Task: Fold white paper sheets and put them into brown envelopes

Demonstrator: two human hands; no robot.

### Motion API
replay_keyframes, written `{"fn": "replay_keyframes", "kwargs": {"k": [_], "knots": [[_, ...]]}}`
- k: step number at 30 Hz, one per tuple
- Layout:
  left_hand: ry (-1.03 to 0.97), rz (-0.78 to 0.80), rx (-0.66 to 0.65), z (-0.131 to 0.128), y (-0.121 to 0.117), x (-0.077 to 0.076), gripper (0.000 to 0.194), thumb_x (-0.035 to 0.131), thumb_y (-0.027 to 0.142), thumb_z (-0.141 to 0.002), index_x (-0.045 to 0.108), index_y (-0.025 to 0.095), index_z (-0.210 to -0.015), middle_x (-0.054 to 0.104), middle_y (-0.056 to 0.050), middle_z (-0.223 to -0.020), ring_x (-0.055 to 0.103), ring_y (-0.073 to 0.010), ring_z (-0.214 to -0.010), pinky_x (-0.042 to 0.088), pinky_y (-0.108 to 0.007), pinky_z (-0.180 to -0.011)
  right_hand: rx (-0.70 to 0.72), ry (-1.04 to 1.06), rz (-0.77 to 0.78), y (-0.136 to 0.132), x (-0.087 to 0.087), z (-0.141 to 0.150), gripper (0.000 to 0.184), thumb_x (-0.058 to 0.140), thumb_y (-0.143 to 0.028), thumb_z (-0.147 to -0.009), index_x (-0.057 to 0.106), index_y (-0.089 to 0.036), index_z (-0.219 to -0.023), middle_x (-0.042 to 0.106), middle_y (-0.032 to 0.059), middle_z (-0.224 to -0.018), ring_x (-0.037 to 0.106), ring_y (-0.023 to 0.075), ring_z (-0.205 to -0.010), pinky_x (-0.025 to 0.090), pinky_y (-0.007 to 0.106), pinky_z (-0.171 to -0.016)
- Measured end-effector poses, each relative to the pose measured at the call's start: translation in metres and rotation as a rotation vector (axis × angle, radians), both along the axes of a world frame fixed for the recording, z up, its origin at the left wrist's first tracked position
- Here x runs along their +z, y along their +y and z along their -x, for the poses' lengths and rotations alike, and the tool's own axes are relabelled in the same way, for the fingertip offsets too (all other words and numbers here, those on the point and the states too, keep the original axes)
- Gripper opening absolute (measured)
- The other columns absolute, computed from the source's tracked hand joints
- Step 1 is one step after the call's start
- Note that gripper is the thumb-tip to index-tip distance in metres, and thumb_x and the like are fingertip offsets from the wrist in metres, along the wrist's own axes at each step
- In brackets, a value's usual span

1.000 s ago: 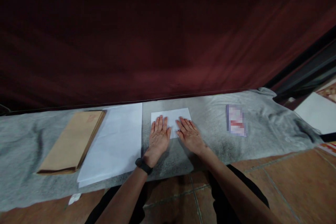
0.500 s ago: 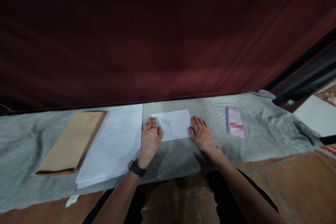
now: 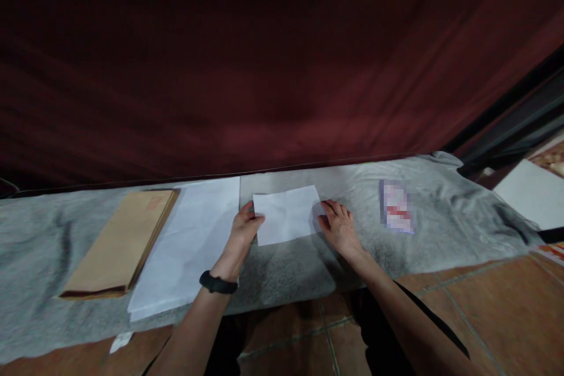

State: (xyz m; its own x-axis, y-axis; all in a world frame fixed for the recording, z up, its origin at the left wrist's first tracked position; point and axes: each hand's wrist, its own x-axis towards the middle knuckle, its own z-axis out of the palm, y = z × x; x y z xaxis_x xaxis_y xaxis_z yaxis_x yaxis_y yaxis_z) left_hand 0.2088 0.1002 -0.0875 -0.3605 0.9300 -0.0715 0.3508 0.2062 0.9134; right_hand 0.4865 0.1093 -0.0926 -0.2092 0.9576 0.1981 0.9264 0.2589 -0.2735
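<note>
A folded sheet of white paper (image 3: 288, 214) lies between my hands on the grey cloth, its left end slightly raised. My left hand (image 3: 245, 226) pinches the paper's left edge, thumb on top and fingers beneath; a dark band circles that wrist. At the right edge, my right hand (image 3: 339, 224) has its thumb and fingers against the paper, fingers bent a little. Left of my left hand is a stack of larger white sheets (image 3: 189, 247). Brown envelopes (image 3: 121, 241) are piled beside them, partly over the sheets' left side.
The grey cloth (image 3: 445, 217) covers the work surface. A small purplish, blurred packet (image 3: 398, 207) lies to the right. Behind hangs a dark red curtain (image 3: 273, 70). A white board-like thing (image 3: 533, 194) stands at far right. Tiled floor (image 3: 480, 305) shows below the front edge.
My left hand has gone from lying flat to gripping the paper's left edge, shifting slightly left. That end of the paper has lifted. My right hand has curled slightly in place.
</note>
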Motion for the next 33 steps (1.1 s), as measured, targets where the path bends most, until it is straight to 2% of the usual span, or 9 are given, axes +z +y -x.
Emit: {"fn": "replay_keyframes", "kwargs": {"k": [4, 12, 19, 22, 24, 26, 28, 30, 33], "knots": [[-0.363, 0.147, 0.05, -0.003, -0.009, 0.013, 0.027, 0.073, 0.023, -0.062, 0.067, 0.015, -0.087, 0.072, -0.003, -0.073, 0.068, -0.0167, -0.058, 0.053, -0.027, -0.053, 0.133, 0.139, -0.045, -0.002, 0.004, -0.001, 0.047, 0.049, -0.02, -0.095, 0.053, -0.017, -0.142, 0.055, 0.0136, -0.143, 0.05, 0.0295, -0.129, 0.042, 0.048, -0.107], [-0.987, 0.276, 0.071, -0.035, -0.032, 0.023, 0.033, 0.079, 0.008, -0.055, 0.064, 0.018, -0.083, 0.074, -0.001, -0.083, 0.072, -0.0176, -0.075, 0.058, -0.029, -0.072, 0.489, 0.201, -0.063, -0.022, 0.01, 0.012, 0.073, 0.05, -0.006, -0.083, 0.038, -0.021, -0.154, 0.044, 0.0092, -0.156, 0.036, 0.0254, -0.145, 0.033, 0.05, -0.12], [-1.111, 0.347, 0.053, -0.069, -0.054, 0.027, 0.028, 0.076, 0.007, -0.067, 0.066, 0.018, -0.091, 0.075, -0.003, -0.093, 0.073, -0.019, -0.087, 0.058, -0.032, -0.084, 0.533, 0.134, -0.021, -0.022, 0.006, 0.008, 0.069, 0.048, 0.003, -0.083, 0.053, -0.024, -0.146, 0.051, 0.0066, -0.153, 0.041, 0.0236, -0.144, 0.034, 0.047, -0.121], [-1.065, 0.428, -0.187, -0.071, -0.069, 0.036, 0.02, 0.077, 0.025, -0.078, 0.068, 0.015, -0.093, 0.076, -0.009, -0.097, 0.074, -0.0213, -0.091, 0.058, -0.029, -0.078, 0.553, 0.176, 0.028, -0.018, 0.008, 0.001, 0.071, 0.048, 0.006, -0.081, 0.054, -0.025, -0.145, 0.052, 0.006, -0.152, 0.044, 0.0217, -0.143, 0.036, 0.045, -0.12], [-1.071, 0.511, -0.562, -0.066, -0.08, 0.046, 0.03, 0.073, 0.042, -0.084, 0.069, 0.013, -0.094, 0.076, -0.013, -0.101, 0.074, -0.0248, -0.093, 0.057, -0.028, -0.069, 0.582, 0.215, 0.062, -0.017, 0.01, -0.004, 0.074, 0.048, 0.007, -0.078, 0.055, -0.026, -0.144, 0.053, 0.0056, -0.152, 0.046, 0.0204, -0.142, 0.037, 0.045, -0.119], [-1.125, 0.578, -0.951, -0.057, -0.086, 0.057, 0.036, 0.078, 0.042, -0.079, 0.07, 0.013, -0.099, 0.075, -0.016, -0.107, 0.074, -0.0289, -0.097, 0.057, -0.03, -0.068, 0.626, 0.247, 0.092, -0.018, 0.011, -0.009, 0.076, 0.048, 0.008, -0.077, 0.055, -0.027, -0.144, 0.055, 0.0055, -0.15, 0.047, 0.0196, -0.141, 0.038, 0.045, -0.118], [-1.184, 0.521, -1.081, -0.045, -0.084, 0.066, 0.039, 0.083, 0.04, -0.074, 0.07, 0.015, -0.101, 0.076, -0.015, -0.109, 0.075, -0.0292, -0.095, 0.058, -0.029, -0.067, 0.673, 0.259, 0.121, -0.02, 0.012, -0.012, 0.076, 0.049, 0.008, -0.078, 0.055, -0.028, -0.144, 0.056, 0.0055, -0.149, 0.048, 0.0195, -0.14, 0.037, 0.045, -0.118], [-1.147, 0.266, -0.926, -0.031, -0.074, 0.072, 0.041, 0.081, 0.047, -0.075, 0.071, 0.017, -0.102, 0.077, -0.012, -0.108, 0.075, -0.0258, -0.094, 0.058, -0.028, -0.071, 0.706, 0.253, 0.148, -0.022, 0.012, -0.015, 0.071, 0.049, 0.007, -0.08, 0.058, -0.028, -0.142, 0.057, 0.0056, -0.148, 0.049, 0.0196, -0.139, 0.036, 0.045, -0.119], [-0.815, -0.128, -0.543, -0.016, -0.053, 0.071, 0.044, 0.065, 0.055, -0.088, 0.069, 0.021, -0.116, 0.069, -0.011, -0.129, 0.06, -0.0287, -0.128, 0.049, -0.042, -0.107, 0.721, 0.234, 0.181, -0.025, 0.011, -0.019, 0.067, 0.05, 0.005, -0.081, 0.062, -0.029, -0.137, 0.058, 0.0051, -0.147, 0.049, 0.0197, -0.139, 0.036, 0.047, -0.12]]}}
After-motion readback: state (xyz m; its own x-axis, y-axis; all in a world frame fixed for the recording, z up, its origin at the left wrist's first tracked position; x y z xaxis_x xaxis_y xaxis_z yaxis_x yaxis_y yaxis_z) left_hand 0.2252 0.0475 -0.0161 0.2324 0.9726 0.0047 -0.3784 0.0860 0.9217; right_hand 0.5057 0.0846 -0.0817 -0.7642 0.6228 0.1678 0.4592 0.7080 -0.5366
